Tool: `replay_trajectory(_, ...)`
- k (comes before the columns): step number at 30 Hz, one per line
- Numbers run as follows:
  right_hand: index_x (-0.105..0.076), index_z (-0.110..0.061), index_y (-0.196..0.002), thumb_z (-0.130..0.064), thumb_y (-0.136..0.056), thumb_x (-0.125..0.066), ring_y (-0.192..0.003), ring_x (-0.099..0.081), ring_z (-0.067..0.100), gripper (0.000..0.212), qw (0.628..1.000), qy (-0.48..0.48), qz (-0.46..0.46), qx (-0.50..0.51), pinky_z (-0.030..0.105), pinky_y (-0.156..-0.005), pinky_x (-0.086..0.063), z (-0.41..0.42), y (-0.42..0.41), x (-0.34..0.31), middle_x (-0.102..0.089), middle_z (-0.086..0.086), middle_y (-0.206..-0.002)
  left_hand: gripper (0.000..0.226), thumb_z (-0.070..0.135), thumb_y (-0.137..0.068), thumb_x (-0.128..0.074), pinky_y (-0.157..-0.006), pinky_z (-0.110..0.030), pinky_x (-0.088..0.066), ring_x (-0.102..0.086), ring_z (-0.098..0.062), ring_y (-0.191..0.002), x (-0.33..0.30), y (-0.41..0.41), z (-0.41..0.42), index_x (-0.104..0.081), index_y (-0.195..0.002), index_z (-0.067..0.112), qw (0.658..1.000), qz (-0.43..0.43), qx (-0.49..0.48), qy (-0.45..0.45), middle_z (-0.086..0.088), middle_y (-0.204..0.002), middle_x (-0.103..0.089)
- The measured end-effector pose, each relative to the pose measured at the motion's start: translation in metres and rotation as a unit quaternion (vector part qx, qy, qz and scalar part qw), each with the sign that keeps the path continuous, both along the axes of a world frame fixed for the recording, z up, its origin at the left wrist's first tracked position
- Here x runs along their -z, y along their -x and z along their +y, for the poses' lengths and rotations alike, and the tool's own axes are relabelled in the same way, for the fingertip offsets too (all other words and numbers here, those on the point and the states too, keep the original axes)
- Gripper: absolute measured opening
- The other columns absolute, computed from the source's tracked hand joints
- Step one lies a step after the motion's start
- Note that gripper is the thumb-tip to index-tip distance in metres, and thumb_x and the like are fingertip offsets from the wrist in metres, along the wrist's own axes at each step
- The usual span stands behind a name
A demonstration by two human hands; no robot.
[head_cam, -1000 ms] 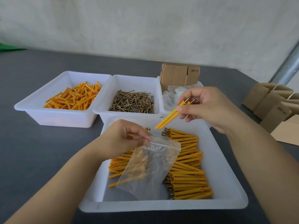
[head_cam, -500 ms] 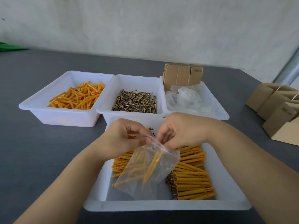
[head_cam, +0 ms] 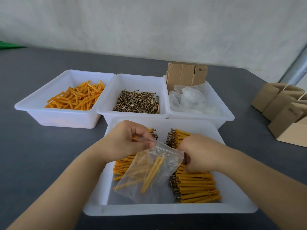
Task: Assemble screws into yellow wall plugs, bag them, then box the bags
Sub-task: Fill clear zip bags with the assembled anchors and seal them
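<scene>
Clear zip bag (head_cam: 150,171) above near tray (head_cam: 169,210), plugs inside; left hand (head_cam: 127,138) and right hand (head_cam: 197,153) pinch its top corners.

Bare dark tabletop (head_cam: 49,155) is left open to the left of the near tray (head_cam: 166,210) and between it and the cardboard boxes (head_cam: 282,113) on the right. Straight ahead, passage is blocked by three white bins (head_cam: 132,112) set rim to rim, with a folded carton (head_cam: 186,77) standing upright behind them.
</scene>
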State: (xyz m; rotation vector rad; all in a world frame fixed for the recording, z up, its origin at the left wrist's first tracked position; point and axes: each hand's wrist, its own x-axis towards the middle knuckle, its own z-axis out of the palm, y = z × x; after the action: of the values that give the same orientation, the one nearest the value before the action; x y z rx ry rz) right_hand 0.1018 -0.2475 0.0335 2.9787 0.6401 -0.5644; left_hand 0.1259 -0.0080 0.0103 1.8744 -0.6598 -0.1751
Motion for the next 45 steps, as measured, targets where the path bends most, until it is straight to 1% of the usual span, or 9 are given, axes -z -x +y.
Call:
replay_trajectory(7,-0.062,-0.014,-0.072,-0.013,-0.077,-0.066,-0.060,-0.050,0.015,0.007,0.999,0.024,-0.025,-0.032,0.031,-0.057,-0.047,0.002,0.003,0.007,-0.051,-0.003,-0.065,0.003,0.006,-0.083,-0.077,-0.078,-0.039,-0.058,-0.069,-0.034,-0.083,0.001,0.001,0.000,-0.078,-0.086,0.007,1.000,-0.001,0.005,-0.016,-0.011,-0.083,-0.075)
replay_trajectory(11,-0.052,-0.017,-0.066,-0.011,-0.076,-0.061,-0.061,-0.048,0.017,0.015,0.998,0.030,-0.034,-0.039,0.031,-0.055,-0.043,0.006,0.005,0.008,-0.046,-0.003,-0.063,0.003,0.007,-0.083,-0.078,-0.073,-0.028,-0.057,-0.070,-0.022,-0.076,0.002,0.000,0.000,-0.078,-0.085,0.009,0.999,-0.014,0.005,-0.029,-0.005,-0.080,-0.075)
replay_trajectory(17,-0.045,-0.020,-0.063,-0.017,-0.080,-0.063,-0.063,-0.050,0.015,0.026,0.994,0.054,-0.067,-0.068,0.030,-0.055,-0.048,0.013,0.010,0.013,-0.048,-0.003,-0.067,0.003,0.006,-0.083,-0.078,-0.071,-0.026,-0.055,-0.065,-0.013,-0.071,0.001,0.000,0.000,-0.078,-0.086,0.007,0.999,-0.013,0.016,-0.034,-0.009,-0.076,-0.073)
replay_trajectory(20,-0.055,-0.017,-0.069,-0.022,-0.077,-0.067,-0.065,-0.055,0.015,0.015,0.997,0.006,-0.069,-0.024,0.029,-0.058,-0.050,0.005,0.008,0.005,-0.056,-0.001,-0.069,0.003,0.005,-0.083,-0.077,-0.071,-0.021,-0.053,-0.065,-0.010,-0.070,0.000,0.001,-0.001,-0.078,-0.086,0.006,0.999,-0.011,0.016,-0.030,-0.003,-0.074,-0.073)
replay_trajectory(23,-0.062,-0.018,-0.072,-0.018,-0.072,-0.072,-0.056,-0.052,0.006,0.010,0.985,-0.129,-0.092,0.066,0.018,-0.052,-0.042,-0.013,-0.002,-0.014,-0.059,-0.004,-0.066,0.003,0.003,-0.083,-0.077,-0.069,-0.016,-0.050,-0.064,-0.006,-0.068,-0.001,0.002,-0.002,-0.078,-0.086,0.004,0.999,-0.010,0.017,-0.027,-0.001,-0.072,-0.073)
replay_trajectory(27,-0.067,-0.029,-0.092,-0.008,-0.075,-0.076,-0.065,-0.069,0.010,0.029,0.925,-0.334,-0.105,0.148,0.025,-0.058,-0.057,-0.029,-0.009,-0.036,-0.071,-0.002,-0.073,0.009,0.002,-0.083,-0.076,-0.083,-0.034,-0.059,-0.071,-0.029,-0.086,0.000,0.001,-0.001,-0.078,-0.091,0.001,1.000,-0.005,0.019,-0.008,-0.013,-0.088,-0.076)
replay_trajectory(32,-0.071,-0.019,-0.095,-0.002,-0.087,-0.073,-0.075,-0.075,0.017,0.019,0.864,-0.473,-0.091,0.147,0.021,-0.054,-0.055,-0.033,-0.018,-0.052,-0.076,0.001,-0.078,0.013,0.001,-0.083,-0.076,-0.091,-0.038,-0.057,-0.072,-0.023,-0.097,0.000,-0.001,-0.002,-0.077,-0.095,0.000,1.000,0.011,0.018,0.009,-0.009,-0.099,-0.077)
replay_trajectory(40,-0.072,-0.015,-0.095,-0.002,-0.086,-0.074,-0.078,-0.075,0.019,0.015,0.886,-0.454,0.041,0.081,0.029,-0.067,-0.060,0.007,-0.018,-0.032,-0.077,0.006,-0.084,0.020,0.010,-0.082,-0.074,-0.090,-0.037,-0.058,-0.072,-0.029,-0.097,0.003,-0.002,0.000,-0.075,-0.097,-0.002,0.997,0.020,0.024,0.071,-0.012,-0.100,-0.076)
replay_trajectory(45,-0.074,-0.028,-0.109,-0.014,-0.092,-0.070,-0.093,-0.073,0.008,0.023,0.918,-0.380,0.106,0.050,0.029,-0.086,-0.059,0.017,-0.017,-0.025,-0.078,-0.008,-0.098,0.016,0.015,-0.081,-0.077,-0.097,-0.055,-0.053,-0.069,-0.041,-0.102,0.005,-0.004,0.003,-0.077,-0.092,0.005,0.995,0.039,0.007,0.090,-0.018,-0.099,-0.075)
